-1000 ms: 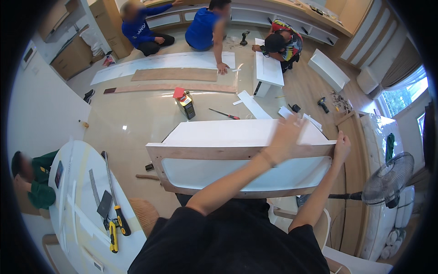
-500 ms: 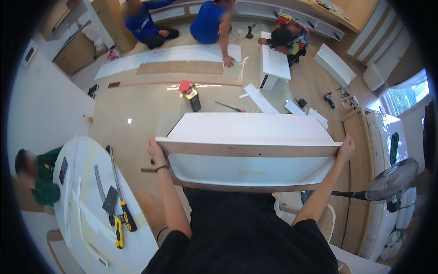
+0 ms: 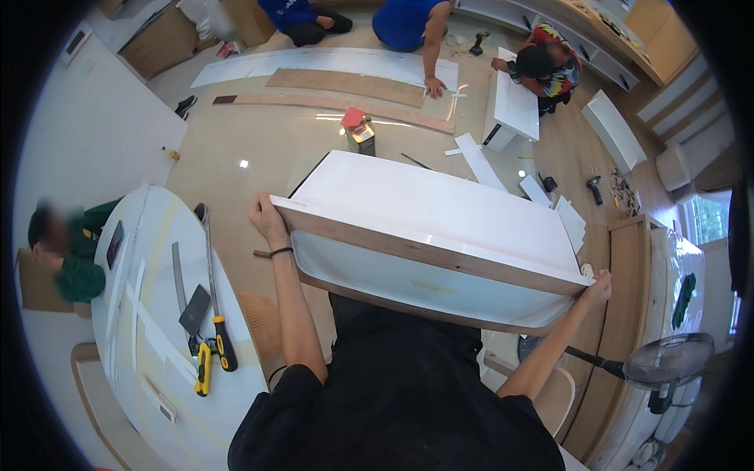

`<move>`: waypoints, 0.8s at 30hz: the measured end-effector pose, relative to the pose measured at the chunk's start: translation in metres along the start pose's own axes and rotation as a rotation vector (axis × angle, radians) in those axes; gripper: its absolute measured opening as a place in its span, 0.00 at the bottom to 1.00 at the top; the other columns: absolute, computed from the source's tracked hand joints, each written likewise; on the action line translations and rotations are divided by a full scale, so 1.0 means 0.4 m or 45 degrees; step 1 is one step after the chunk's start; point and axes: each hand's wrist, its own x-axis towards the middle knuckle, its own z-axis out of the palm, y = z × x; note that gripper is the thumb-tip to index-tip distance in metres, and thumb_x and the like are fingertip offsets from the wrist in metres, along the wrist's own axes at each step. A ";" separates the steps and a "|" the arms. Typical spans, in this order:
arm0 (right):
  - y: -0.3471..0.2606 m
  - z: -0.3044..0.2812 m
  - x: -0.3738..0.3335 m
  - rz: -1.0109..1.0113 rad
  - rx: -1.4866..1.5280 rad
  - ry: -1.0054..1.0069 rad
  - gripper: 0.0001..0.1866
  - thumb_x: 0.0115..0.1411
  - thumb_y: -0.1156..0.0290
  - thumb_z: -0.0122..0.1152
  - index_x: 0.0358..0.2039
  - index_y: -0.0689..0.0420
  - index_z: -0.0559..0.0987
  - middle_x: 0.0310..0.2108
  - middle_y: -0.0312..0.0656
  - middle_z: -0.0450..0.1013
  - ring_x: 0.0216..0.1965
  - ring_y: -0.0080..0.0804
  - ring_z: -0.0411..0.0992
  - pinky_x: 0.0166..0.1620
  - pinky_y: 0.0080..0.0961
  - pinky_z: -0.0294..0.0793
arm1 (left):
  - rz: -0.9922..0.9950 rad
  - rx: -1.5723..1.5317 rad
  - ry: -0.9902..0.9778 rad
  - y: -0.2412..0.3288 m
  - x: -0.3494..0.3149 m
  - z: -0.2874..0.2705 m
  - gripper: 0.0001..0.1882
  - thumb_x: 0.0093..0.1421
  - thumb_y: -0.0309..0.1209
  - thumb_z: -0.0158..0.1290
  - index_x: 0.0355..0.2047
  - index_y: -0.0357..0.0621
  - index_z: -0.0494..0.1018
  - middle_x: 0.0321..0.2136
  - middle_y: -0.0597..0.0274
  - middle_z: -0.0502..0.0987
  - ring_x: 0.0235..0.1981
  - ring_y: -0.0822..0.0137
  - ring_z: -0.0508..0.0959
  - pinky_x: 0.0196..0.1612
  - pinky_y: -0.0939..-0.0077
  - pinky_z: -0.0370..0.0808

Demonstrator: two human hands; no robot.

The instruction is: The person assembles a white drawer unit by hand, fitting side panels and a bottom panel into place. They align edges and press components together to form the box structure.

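Both ends of the white box are gripped at my twelve o'clock: left hand at its nine, right hand nearer four. It looks stiff and slippery-faced; I judge the brown rim the surest hold.

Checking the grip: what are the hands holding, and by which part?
A white box with a wood-framed face: the left hand grips that face's upper left corner, the right hand its upper right corner.
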 end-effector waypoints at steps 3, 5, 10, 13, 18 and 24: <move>0.022 0.003 0.005 -0.073 0.160 -0.046 0.22 0.58 0.54 0.57 0.20 0.62 0.76 0.23 0.42 0.74 0.29 0.35 0.71 0.37 0.35 0.70 | 0.012 0.013 0.009 -0.015 -0.003 -0.023 0.18 0.66 0.30 0.48 0.19 0.43 0.59 0.20 0.76 0.60 0.25 0.80 0.60 0.27 0.77 0.57; 0.041 0.001 0.016 -0.075 0.275 -0.066 0.20 0.57 0.57 0.59 0.20 0.62 0.76 0.22 0.41 0.72 0.27 0.33 0.70 0.36 0.34 0.70 | 0.002 -0.011 0.038 -0.018 -0.010 -0.034 0.18 0.66 0.30 0.49 0.19 0.43 0.59 0.20 0.76 0.60 0.25 0.79 0.59 0.28 0.77 0.57; 0.095 0.004 0.042 -0.073 0.512 -0.099 0.17 0.58 0.61 0.59 0.19 0.62 0.74 0.20 0.39 0.68 0.26 0.31 0.68 0.33 0.32 0.69 | 0.033 0.015 0.026 0.026 -0.038 -0.074 0.18 0.67 0.31 0.48 0.20 0.44 0.60 0.21 0.75 0.60 0.25 0.80 0.59 0.27 0.76 0.56; 0.105 0.009 0.047 0.032 0.561 -0.125 0.16 0.59 0.63 0.59 0.19 0.61 0.73 0.20 0.38 0.67 0.25 0.30 0.67 0.32 0.32 0.69 | -0.005 -0.018 0.161 0.067 -0.078 -0.111 0.18 0.67 0.31 0.48 0.20 0.44 0.59 0.21 0.75 0.59 0.25 0.80 0.58 0.27 0.77 0.55; 0.099 0.014 0.055 -0.030 0.525 -0.188 0.17 0.60 0.64 0.57 0.18 0.59 0.71 0.19 0.37 0.67 0.24 0.29 0.67 0.31 0.30 0.68 | 0.002 0.026 0.061 0.096 -0.101 -0.156 0.18 0.68 0.31 0.48 0.20 0.45 0.60 0.21 0.75 0.59 0.25 0.79 0.59 0.28 0.77 0.56; 0.116 0.030 0.069 -0.072 0.499 -0.277 0.14 0.62 0.66 0.61 0.25 0.63 0.77 0.22 0.37 0.71 0.28 0.26 0.70 0.35 0.25 0.70 | -0.103 0.018 -0.036 0.066 -0.079 -0.193 0.16 0.71 0.37 0.50 0.26 0.43 0.69 0.25 0.73 0.66 0.28 0.78 0.65 0.32 0.78 0.63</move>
